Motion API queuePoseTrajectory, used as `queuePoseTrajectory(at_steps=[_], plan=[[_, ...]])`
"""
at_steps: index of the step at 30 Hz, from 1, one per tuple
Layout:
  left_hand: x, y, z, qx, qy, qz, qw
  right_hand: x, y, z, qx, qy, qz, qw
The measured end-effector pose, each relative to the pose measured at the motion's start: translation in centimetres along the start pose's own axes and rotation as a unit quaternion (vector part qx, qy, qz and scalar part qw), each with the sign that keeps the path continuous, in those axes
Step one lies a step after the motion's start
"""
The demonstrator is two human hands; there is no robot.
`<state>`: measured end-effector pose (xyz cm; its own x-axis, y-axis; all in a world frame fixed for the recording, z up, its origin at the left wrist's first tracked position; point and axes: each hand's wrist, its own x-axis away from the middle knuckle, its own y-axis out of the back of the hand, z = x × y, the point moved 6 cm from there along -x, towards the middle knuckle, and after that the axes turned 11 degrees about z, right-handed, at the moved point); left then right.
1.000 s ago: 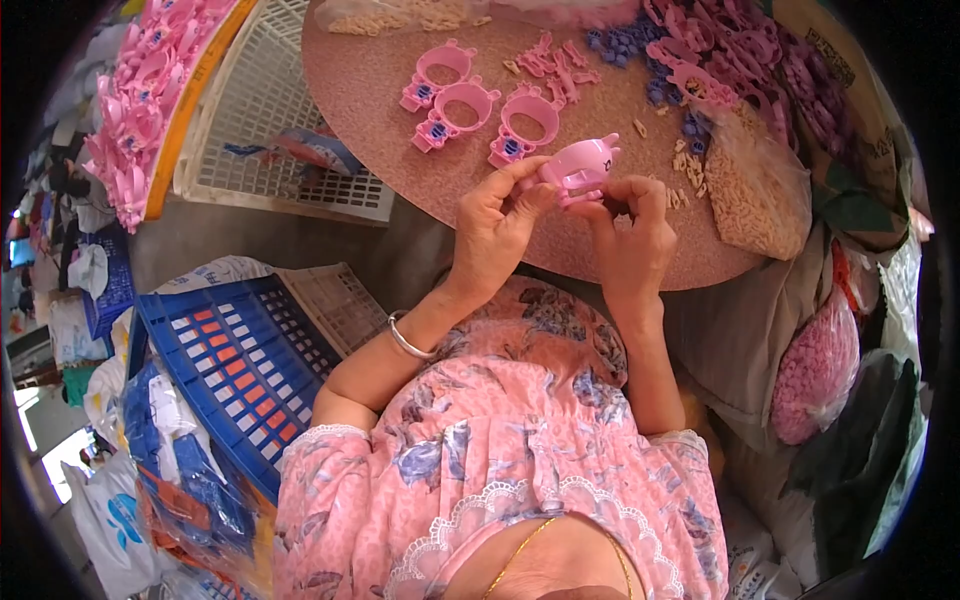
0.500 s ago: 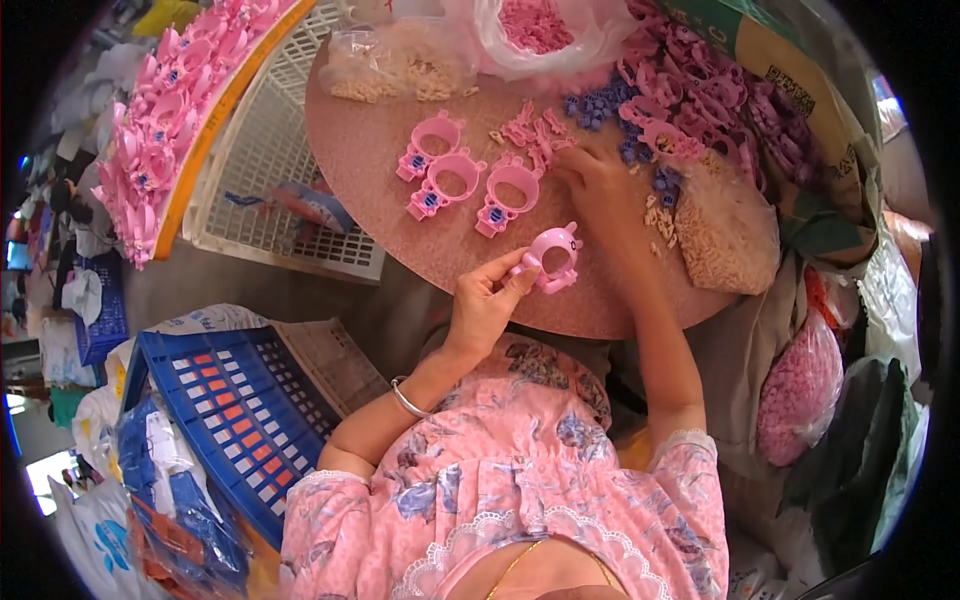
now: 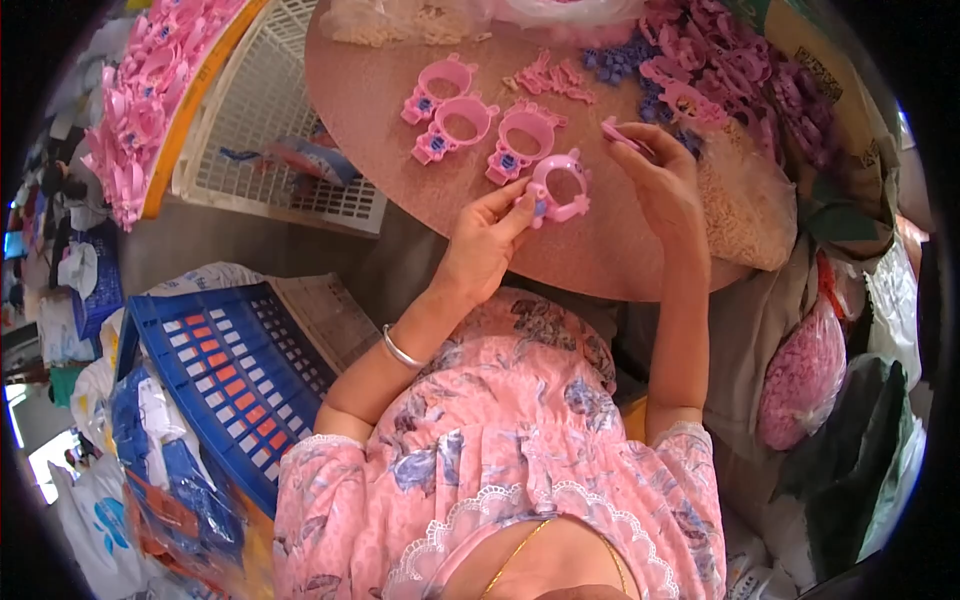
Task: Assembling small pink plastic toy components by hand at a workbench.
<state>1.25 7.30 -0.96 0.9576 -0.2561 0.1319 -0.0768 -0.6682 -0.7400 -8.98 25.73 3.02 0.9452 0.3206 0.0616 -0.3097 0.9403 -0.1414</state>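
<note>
My left hand point(image 3: 485, 240) pinches a pink plastic ring-shaped part point(image 3: 572, 211) with small ears, tilted up over the near side of the round table. My right hand point(image 3: 665, 185) is closed on a small pink plastic piece point(image 3: 622, 136), pinched between thumb and fingers to the right of the ring part. Its full shape is partly hidden by the fingers. Three similar pink ring parts with blue centres lie beyond my left hand, the nearest one point(image 3: 507, 163) almost beside the held part. Past them is a small heap of pink pieces point(image 3: 550, 80).
Blue pieces point(image 3: 618, 62), piled pink and purple parts point(image 3: 715, 50) and a clear bag of beige pieces point(image 3: 750, 205) crowd the table's right side. A white plastic crate point(image 3: 290, 215) and a yellow-edged tray of pink parts point(image 3: 150, 110) stand left, above a blue basket point(image 3: 210, 370).
My right hand has lifted away from the heap of small pink pieces with one in its fingers. My left hand has turned the ring part slightly. The whole view has shifted.
</note>
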Motion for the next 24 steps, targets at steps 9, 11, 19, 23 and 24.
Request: queuePoseTrajectory(at_steps=[9,11,19,23,24], plan=[[-0.3,-0.9,-0.3,-0.127,-0.05,0.007,0.991,7.8,-7.0,5.4,0.432,0.236,0.055,0.869],[0.0,-1.3,-0.6,-0.162,-0.061,0.007,0.985,8.2,-6.9,4.9,0.449,0.233,0.017,0.863],[0.8,-2.0,-1.5,-0.336,-0.077,0.018,0.939,8.5,-6.7,5.1,0.46,0.226,0.015,0.858],[0.8,-2.1,-1.6,-0.339,-0.086,0.022,0.937,8.3,-6.7,5.2,0.477,0.222,0.034,0.85],[0.8,-2.1,-1.7,-0.348,-0.089,0.023,0.933,8.3,-6.6,5.3,0.477,0.222,0.034,0.85]])
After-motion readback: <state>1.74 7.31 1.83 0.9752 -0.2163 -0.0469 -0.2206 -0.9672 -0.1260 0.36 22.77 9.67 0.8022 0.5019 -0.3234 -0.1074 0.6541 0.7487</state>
